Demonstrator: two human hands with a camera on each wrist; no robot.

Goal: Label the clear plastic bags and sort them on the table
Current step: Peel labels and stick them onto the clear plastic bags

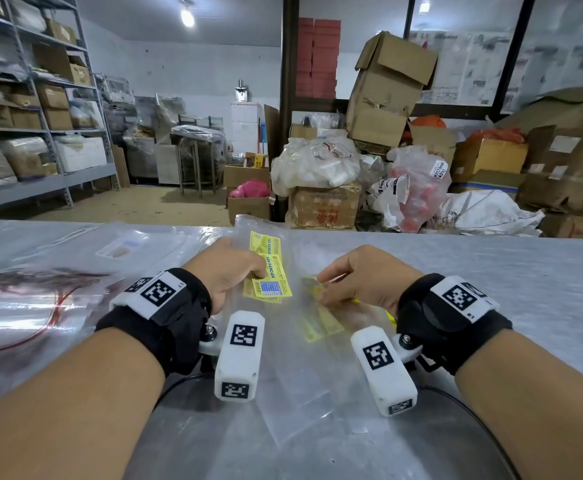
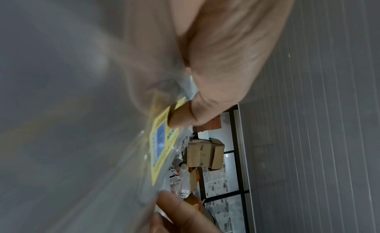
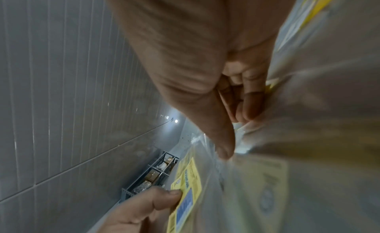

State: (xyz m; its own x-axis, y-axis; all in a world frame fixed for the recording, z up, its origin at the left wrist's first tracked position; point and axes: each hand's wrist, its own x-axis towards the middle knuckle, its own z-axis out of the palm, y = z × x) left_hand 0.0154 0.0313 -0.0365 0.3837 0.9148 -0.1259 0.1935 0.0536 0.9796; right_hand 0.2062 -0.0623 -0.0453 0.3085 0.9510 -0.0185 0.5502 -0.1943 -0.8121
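A clear plastic bag point(image 1: 300, 372) lies flat on the grey table point(image 1: 511, 258) between my forearms. My left hand point(image 1: 258, 271) pinches a small bunch of yellow labels point(image 1: 270, 271) with a blue barcode patch, held over the bag's far end. In the left wrist view the thumb point(image 2: 180, 117) presses on the top label point(image 2: 161, 148). My right hand point(image 1: 320, 289) pinches the bag's film next to the labels. The right wrist view has the thumb point(image 3: 223, 142) and curled fingers point(image 3: 249, 104) closed on the plastic point(image 3: 308, 106). Other yellow labels point(image 1: 321, 323) show blurred through the film.
A pile of clear bags with red print point(image 1: 30, 306) covers the table's left side, and one with a small label point(image 1: 120, 249) lies beyond it. Past the far table edge stand cardboard boxes point(image 1: 324, 206) and full plastic sacks point(image 1: 418, 192). Metal shelving point(image 1: 41, 133) lines the left wall.
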